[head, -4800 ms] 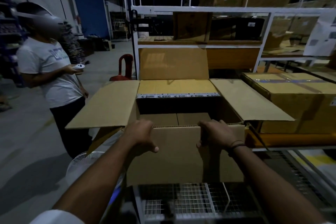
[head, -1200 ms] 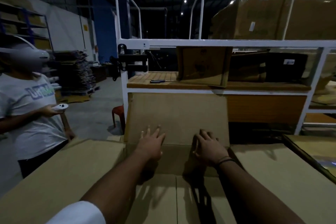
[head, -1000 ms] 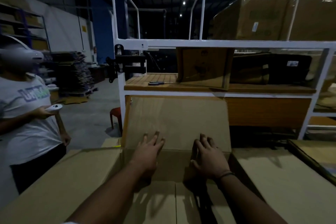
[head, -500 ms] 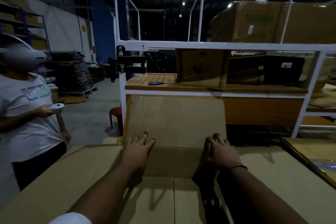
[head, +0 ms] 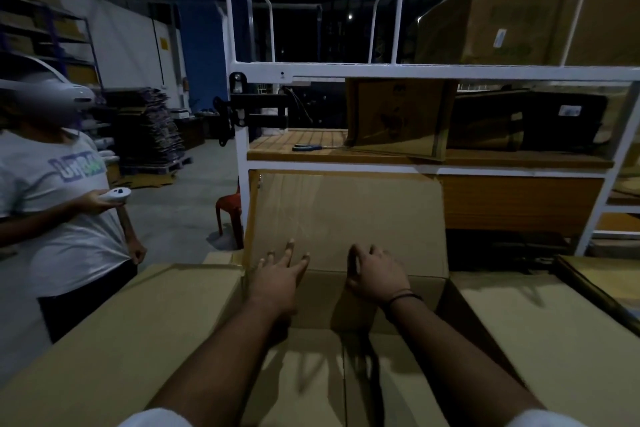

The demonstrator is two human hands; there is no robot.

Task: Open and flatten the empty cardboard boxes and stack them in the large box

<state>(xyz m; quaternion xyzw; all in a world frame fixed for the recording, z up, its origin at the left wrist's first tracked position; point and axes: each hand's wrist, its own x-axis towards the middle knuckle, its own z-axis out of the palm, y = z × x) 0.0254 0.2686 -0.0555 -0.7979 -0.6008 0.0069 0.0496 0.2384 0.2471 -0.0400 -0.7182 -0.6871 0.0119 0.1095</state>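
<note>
Dim warehouse, white metal rack [head: 415, 71] behind: left hand [head: 277, 282] fingers spread, right hand [head: 375, 277] fingers loosely curled, inside large brown cardboard box [head: 346, 218].

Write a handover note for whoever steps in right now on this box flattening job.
Left hand: open, fingers straight, inside the large box at its far wall.
Right hand: loosely curled beside it; grip unclear.
Large box: flaps spread, far flap upright; flat cardboard at the bottom.
Done: number stacked cannot be told.
To do: the shelf box looks unflattened.
</note>
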